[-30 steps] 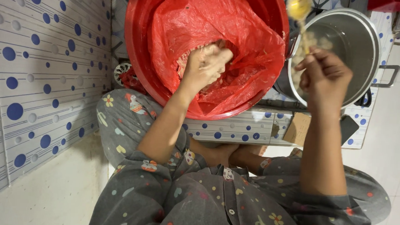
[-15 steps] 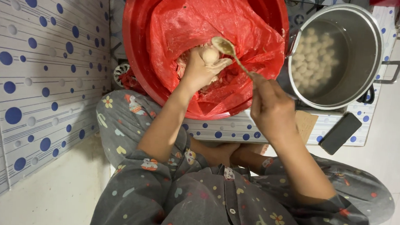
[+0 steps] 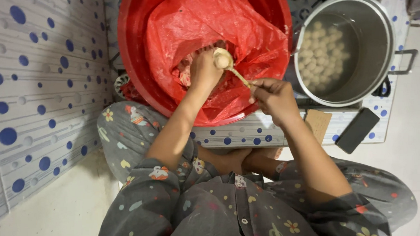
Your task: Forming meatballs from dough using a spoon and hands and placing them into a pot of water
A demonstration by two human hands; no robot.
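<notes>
Red-lined basin (image 3: 136, 56) braces my left hand (image 3: 204, 70), apparently squeezing a paste ball (image 3: 221, 61) onto the spoon (image 3: 231, 69) my right hand (image 3: 274, 98) pinches.

dark phone (image 3: 357, 130) with blank screen beside brown card (image 3: 318, 124).

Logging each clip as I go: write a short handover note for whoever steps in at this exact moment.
Left hand: down in the red plastic liner of the red basin, closed around pale paste, with a ball of it squeezed up at the top of the grip.
Right hand: holds a spoon, its bowl on that ball at the left hand.
Steel pot, right of the basin: water with many pale balls already in it.
Dark phone lies on the mat below the pot.
Done: a batch of balls in the pot.
Left: this ball is not yet in the pot; how much paste remains is hidden.
</notes>
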